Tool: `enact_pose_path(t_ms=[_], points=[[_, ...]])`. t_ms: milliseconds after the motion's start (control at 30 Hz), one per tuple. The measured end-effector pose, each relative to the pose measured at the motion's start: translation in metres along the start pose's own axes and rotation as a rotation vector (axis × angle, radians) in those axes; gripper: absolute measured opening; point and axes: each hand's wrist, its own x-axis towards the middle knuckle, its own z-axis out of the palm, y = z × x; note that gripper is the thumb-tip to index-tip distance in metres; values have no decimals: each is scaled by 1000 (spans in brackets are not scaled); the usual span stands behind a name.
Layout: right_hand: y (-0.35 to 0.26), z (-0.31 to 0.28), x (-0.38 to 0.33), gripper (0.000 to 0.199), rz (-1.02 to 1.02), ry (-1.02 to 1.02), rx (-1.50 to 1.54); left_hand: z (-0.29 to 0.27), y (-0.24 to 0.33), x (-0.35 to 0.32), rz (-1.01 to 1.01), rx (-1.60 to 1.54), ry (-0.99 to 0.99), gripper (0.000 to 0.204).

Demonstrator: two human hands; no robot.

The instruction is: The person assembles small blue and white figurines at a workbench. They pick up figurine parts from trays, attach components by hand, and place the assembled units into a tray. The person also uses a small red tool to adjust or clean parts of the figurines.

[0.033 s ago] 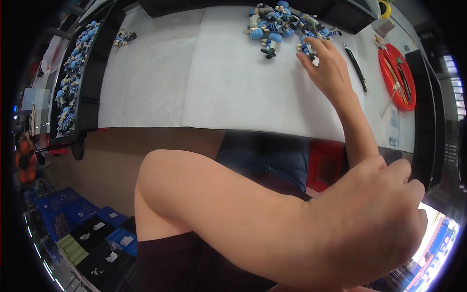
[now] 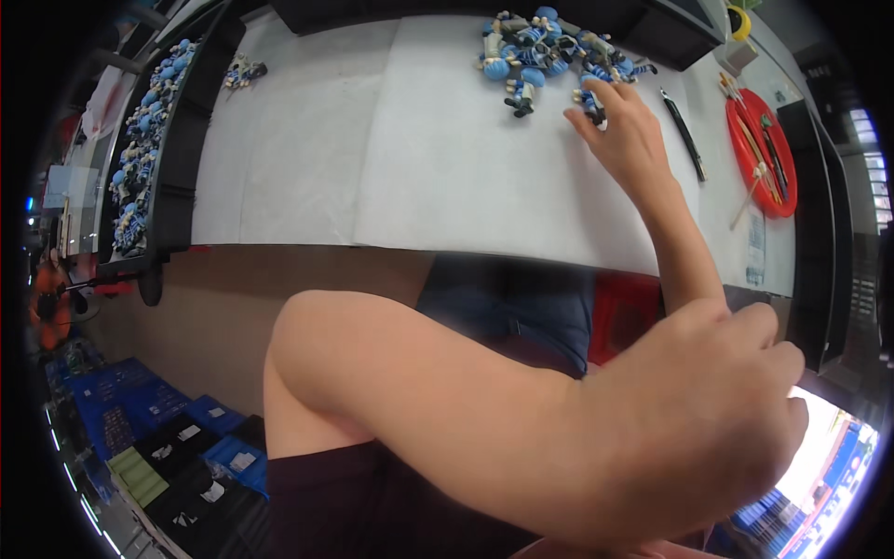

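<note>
My right hand [image 2: 622, 126] reaches over the far part of the white-topped table. Its thumb and fingers are spread around a small figurine [image 2: 589, 104] with a blue head or cap, at the near edge of a pile of like figurines [image 2: 535, 47]. One single figurine [image 2: 521, 96] lies just left of it. Close to the camera, my left arm crosses the view from left to right. At its end my left hand [image 2: 708, 419] shows its back, with the fingers curled; whatever they hold is hidden.
A long black tray [image 2: 177, 158] of blue figurines stands at left. Another small figurine [image 2: 244, 72] lies near it. Right of the pile are a black pen-like tool [image 2: 684, 135] and a red dish [image 2: 745, 140] with brushes. Blue crates [image 2: 121, 391] stand at lower left.
The view has shifted slightly. My left hand has moved a little leftward, and my right hand's thumb and fingers sit slightly farther left against the figurine.
</note>
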Motion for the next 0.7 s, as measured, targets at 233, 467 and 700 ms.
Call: enact_pose_path(t_ms=[233, 467, 700], points=[[-17, -6, -17, 17, 265, 49, 624, -28, -99, -51, -455, -291, 316, 22], [-61, 12, -66, 21, 367, 74, 1299, -28, -165, -71, -665, -1022, 721, 32], [-58, 32, -75, 21, 376, 72, 1347, -24, -178, -79, -627, -938, 761, 27]])
